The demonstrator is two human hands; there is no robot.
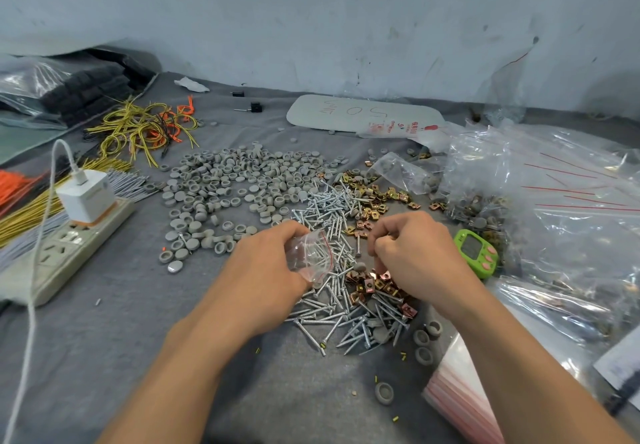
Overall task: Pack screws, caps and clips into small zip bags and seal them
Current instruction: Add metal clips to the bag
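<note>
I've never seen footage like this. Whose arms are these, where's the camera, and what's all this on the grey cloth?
No machine here: a person works bare-handed, filmed by one camera worn on the head, looking down. The left hand holds a small zip bag with screws inside. The right hand curls its fingers near the clips; whether it holds anything is hidden. On the cloth lie grey caps, loose screws and more clips, with a green timer and a power strip nearby.

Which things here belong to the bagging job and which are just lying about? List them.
Job: small zip bag in left hand, screws, grey caps, clips, stack of empty bags.
Lying about: power strip, charger, wire bundles, green timer.
</note>
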